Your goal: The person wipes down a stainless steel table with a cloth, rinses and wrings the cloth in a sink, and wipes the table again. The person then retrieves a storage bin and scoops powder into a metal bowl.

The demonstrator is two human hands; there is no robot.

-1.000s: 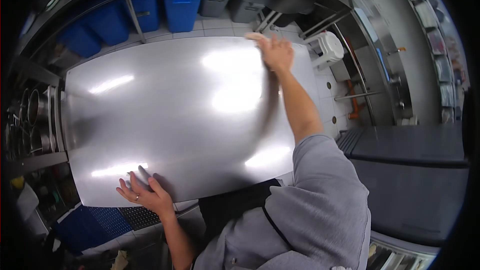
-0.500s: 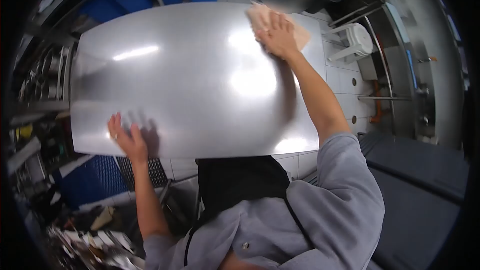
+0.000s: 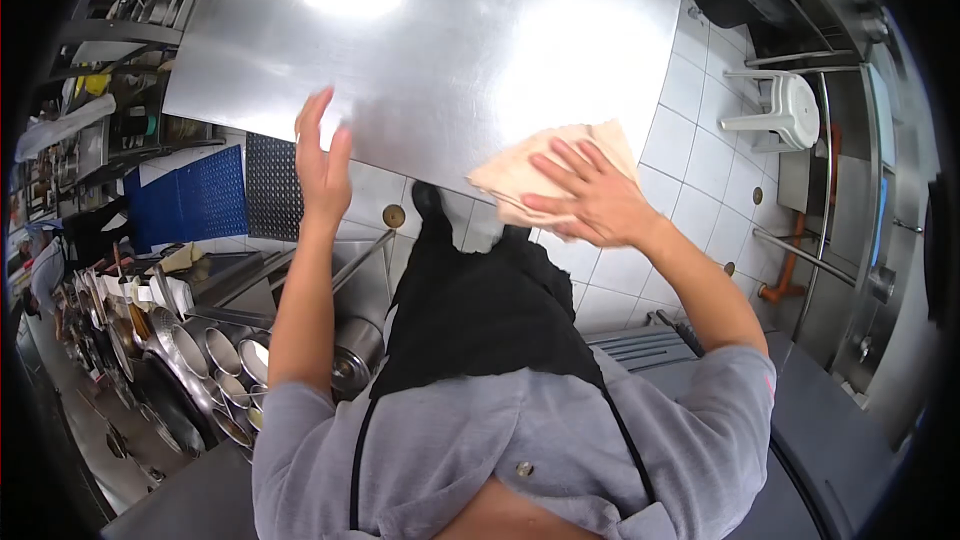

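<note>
A steel table [image 3: 430, 60] with a shiny bare top fills the upper middle of the head view. My right hand [image 3: 595, 195] has hold of a pale peach cloth [image 3: 512, 172] at the table's near right edge. Its fingers are spread over the cloth, which is partly on the steel and partly past the edge. My left hand [image 3: 323, 165] is raised near the front edge, to the left, fingers stretched and thumb apart, with nothing in it. Whether its fingertips touch the table I cannot tell.
A white plastic stool [image 3: 785, 112] stands on the tiled floor at the right. Several metal pots [image 3: 225, 360] and utensils crowd a rack at the lower left. Blue matting [image 3: 190, 202] lies beyond the table's left front corner. Grey cabinets [image 3: 830, 440] are at the lower right.
My right hand has drawn the cloth from the table's far right back to its near edge. My left hand has lifted slightly. The view has tipped down toward my body.
</note>
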